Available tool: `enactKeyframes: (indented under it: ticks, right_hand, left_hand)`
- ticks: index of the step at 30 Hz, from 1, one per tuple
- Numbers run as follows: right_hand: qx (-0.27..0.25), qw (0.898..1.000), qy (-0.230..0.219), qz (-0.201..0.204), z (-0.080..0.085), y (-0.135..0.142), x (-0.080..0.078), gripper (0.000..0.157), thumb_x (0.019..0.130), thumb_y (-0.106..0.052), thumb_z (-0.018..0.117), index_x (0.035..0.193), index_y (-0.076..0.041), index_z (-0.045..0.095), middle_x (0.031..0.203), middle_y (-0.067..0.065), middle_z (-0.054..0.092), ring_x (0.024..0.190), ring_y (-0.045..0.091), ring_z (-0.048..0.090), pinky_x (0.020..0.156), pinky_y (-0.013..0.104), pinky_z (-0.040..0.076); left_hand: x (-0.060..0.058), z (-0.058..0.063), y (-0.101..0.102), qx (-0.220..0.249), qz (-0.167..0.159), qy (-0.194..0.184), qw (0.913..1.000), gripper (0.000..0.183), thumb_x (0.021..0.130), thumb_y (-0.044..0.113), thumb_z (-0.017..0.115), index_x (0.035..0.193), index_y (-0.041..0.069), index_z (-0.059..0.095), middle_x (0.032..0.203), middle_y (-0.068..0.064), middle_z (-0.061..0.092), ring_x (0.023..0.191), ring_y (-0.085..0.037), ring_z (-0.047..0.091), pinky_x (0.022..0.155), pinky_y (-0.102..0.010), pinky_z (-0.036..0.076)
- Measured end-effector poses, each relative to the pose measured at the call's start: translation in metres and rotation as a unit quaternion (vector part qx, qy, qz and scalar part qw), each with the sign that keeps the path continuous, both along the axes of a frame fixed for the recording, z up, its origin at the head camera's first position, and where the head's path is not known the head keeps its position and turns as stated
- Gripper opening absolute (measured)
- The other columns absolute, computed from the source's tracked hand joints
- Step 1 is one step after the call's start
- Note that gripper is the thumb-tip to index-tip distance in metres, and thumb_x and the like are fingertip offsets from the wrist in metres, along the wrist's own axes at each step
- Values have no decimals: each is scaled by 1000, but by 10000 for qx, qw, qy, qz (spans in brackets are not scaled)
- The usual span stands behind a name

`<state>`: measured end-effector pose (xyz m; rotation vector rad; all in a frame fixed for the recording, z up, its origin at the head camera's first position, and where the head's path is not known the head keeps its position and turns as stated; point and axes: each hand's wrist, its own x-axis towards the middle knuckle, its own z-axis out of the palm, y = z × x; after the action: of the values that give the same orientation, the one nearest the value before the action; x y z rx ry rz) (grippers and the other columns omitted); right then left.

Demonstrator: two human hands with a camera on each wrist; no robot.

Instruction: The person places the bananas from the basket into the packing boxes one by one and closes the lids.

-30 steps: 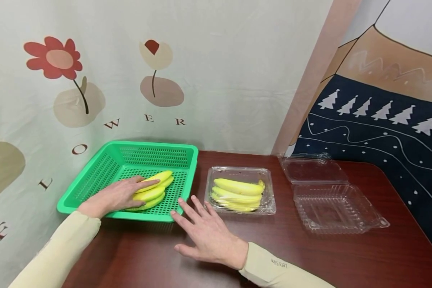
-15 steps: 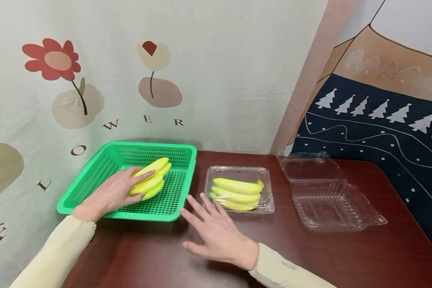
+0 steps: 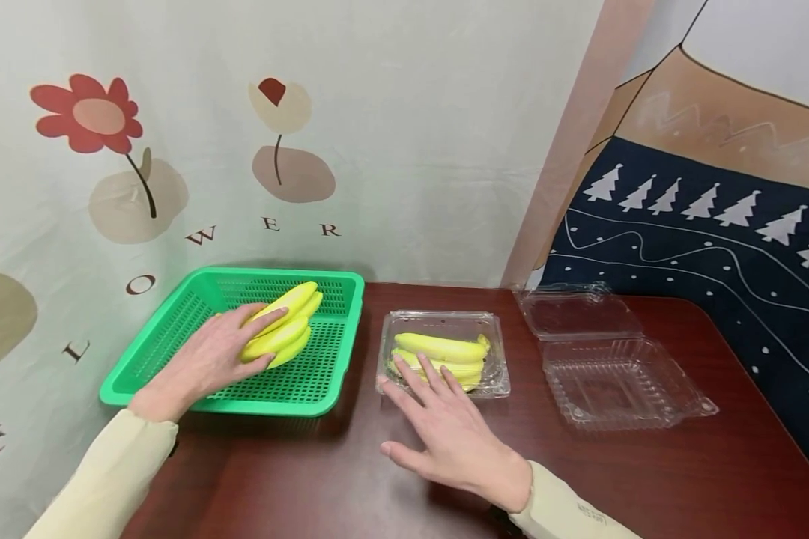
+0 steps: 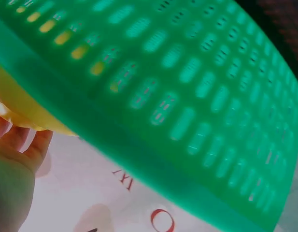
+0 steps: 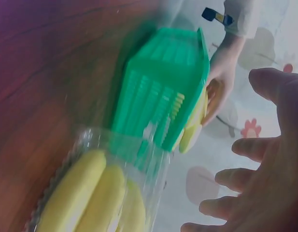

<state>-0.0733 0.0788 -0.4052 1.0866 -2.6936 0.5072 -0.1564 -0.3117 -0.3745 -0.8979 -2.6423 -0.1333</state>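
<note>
A bunch of yellow bananas (image 3: 286,333) is held up in my left hand (image 3: 205,359), thumb and fingers around it, above the floor of the green basket (image 3: 270,408). In the left wrist view, the bananas (image 4: 30,108) show beyond the basket's rim, with the fingers of my left hand (image 4: 13,174) against them. My right hand (image 3: 455,442) is spread with straight fingers, its fingertips overlapping the front of a closed clear plastic box (image 3: 445,320). Inside that box lie more bananas (image 3: 441,346). The right wrist view shows nothing in my right hand (image 5: 264,193).
To the right, another clear plastic box (image 3: 613,382) stands with its lid (image 3: 580,314) folded back and nothing inside. All of it is on a dark red-brown table (image 3: 297,479). A printed cloth (image 3: 411,150) hangs close behind the basket and boxes.
My left hand has lifted the bananas off the basket's floor, up and toward its back. My right hand has moved right, from beside the basket to the front of the closed box.
</note>
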Motion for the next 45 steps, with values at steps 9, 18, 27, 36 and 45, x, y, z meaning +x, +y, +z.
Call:
enactKeyframes:
  ticks: [9,18,27,36,45]
  right_hand:
    - [-155,9990,183,-385,4,39,-1,77,94,-57,67,157,-17,46,169,10,29,153,43,26,117,64,31]
    - [-229,9955,292,-872,7,80,1,79,94,-57,67,158,-15,46,170,10,25,155,41,21,117,64,29]
    - [-352,9867,-59,-1585,10,118,5,82,93,-54,71,161,-21,40,171,7,24,157,36,15,116,68,26]
    - [-649,9740,-49,-2169,14,164,6,81,92,-47,74,159,-15,42,170,10,25,157,38,13,117,71,20]
    - [-647,9670,-120,-2461,16,209,6,83,94,-45,73,161,-11,38,168,19,25,157,42,9,124,63,9]
  left_hand:
    - [3,11,17,239,-168,241,9993,69,82,25,82,146,17,58,133,-21,58,104,-36,59,78,-51,49]
    - [4,23,43,522,-479,415,9966,66,83,25,78,145,16,60,135,-20,58,104,-37,60,78,-54,50]
    - [2,33,69,664,-709,482,9941,63,85,29,77,145,16,60,136,-19,58,108,-37,60,80,-53,50]
    - [2,43,99,654,-1029,582,9908,61,87,33,78,145,17,61,136,-18,60,114,-33,59,77,-50,49]
    - [0,47,131,626,-1226,559,9889,61,90,37,76,146,19,59,138,-17,59,112,-34,62,76,-49,49]
